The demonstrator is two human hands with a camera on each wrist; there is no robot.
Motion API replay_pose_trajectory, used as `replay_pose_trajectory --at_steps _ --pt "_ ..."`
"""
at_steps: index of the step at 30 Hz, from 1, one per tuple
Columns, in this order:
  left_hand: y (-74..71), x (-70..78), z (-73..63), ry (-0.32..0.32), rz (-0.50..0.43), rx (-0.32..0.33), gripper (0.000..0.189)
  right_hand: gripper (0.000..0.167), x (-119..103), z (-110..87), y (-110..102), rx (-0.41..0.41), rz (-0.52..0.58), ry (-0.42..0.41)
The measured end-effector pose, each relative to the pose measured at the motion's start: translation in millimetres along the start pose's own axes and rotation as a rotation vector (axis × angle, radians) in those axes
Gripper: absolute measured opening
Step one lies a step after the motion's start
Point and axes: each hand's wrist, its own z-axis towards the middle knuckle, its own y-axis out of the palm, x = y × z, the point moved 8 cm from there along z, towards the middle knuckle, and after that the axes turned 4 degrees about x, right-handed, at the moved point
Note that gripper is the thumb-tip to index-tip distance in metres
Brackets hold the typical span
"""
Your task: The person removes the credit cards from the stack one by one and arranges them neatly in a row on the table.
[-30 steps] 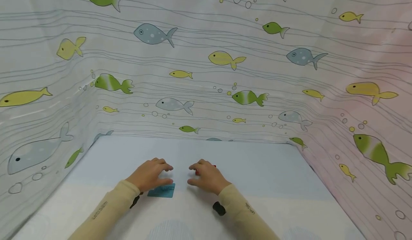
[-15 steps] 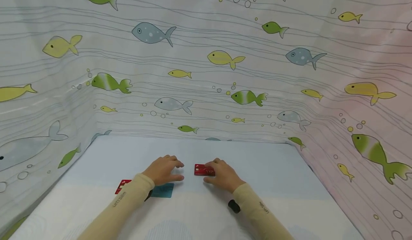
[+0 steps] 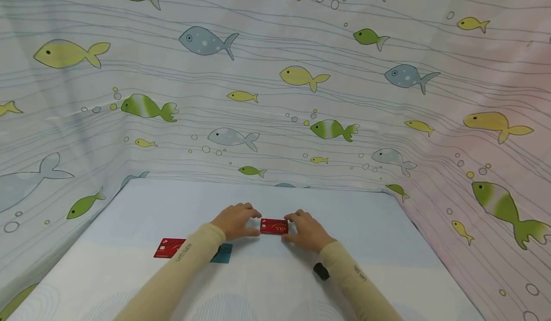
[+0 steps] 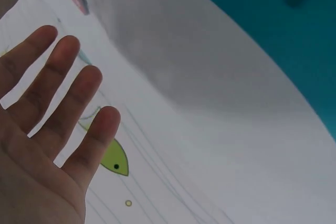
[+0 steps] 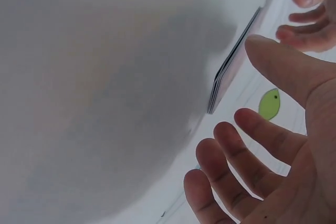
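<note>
Both hands relaxed, unclenched — left hand [image 3: 236, 220] and right hand [image 3: 306, 229] flank red card stack [image 3: 273, 226], frame centre; press edges evenly inward — square stack.

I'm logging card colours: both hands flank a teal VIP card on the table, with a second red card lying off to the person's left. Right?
Not quite: the VIP card between the left hand and right hand is red, as the head view shows. The teal card lies partly under the left sleeve; the second red card is indeed to the left.

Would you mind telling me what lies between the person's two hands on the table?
A red card marked VIP lies flat between the left hand and the right hand, with fingertips at both short ends; the head view shows it best.
</note>
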Motion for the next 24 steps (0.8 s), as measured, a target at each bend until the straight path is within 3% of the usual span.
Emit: replay_pose_trajectory --at_steps 8,16,24 --pt "10.6 10.9 15.8 0.028 0.032 -0.028 0.058 0.062 6.3 3.6 1.5 -0.059 0.005 0.016" --pt "27.0 6.2 22.0 -0.009 0.055 -0.049 0.058 0.063 8.7 12.6 9.5 -0.076 -0.026 -0.009" --pt "30.0 4.2 25.8 -0.019 0.094 -0.045 0.06 0.061 5.6 12.2 5.7 -0.082 -0.035 -0.006"
